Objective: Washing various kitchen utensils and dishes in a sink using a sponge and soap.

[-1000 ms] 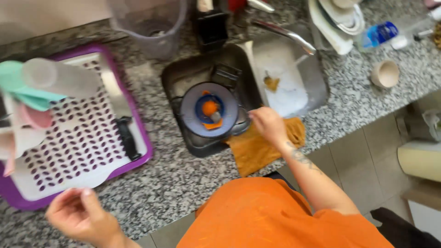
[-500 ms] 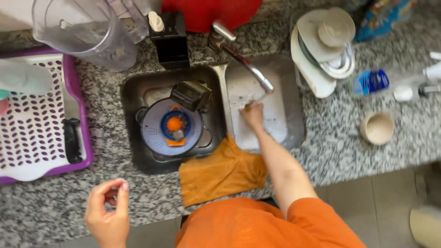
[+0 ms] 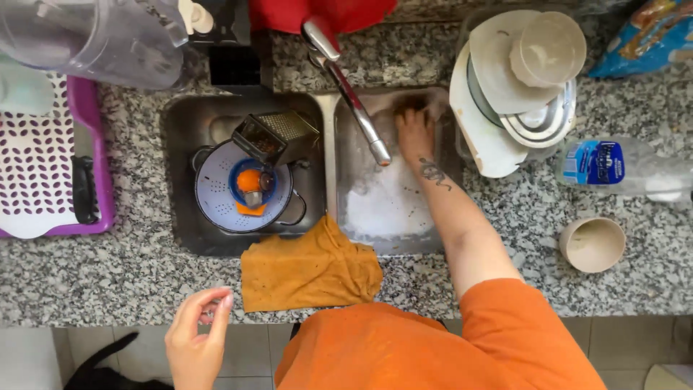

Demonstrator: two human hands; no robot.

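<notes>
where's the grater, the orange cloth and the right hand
grater (image 3: 278,133), head view, on its perforated metal face
orange cloth (image 3: 310,269), head view, middle of the cloth at the sink's front edge
right hand (image 3: 416,133), head view, back of the hand

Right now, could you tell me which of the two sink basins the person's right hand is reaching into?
The right-hand basin, the foamy one beyond the faucet; the right hand is at its far end. The left basin holds a white colander and grater.

Speckled granite counter (image 3: 130,278) with orange cloth (image 3: 310,271), beige cup (image 3: 593,244), bottle (image 3: 621,167).
</notes>
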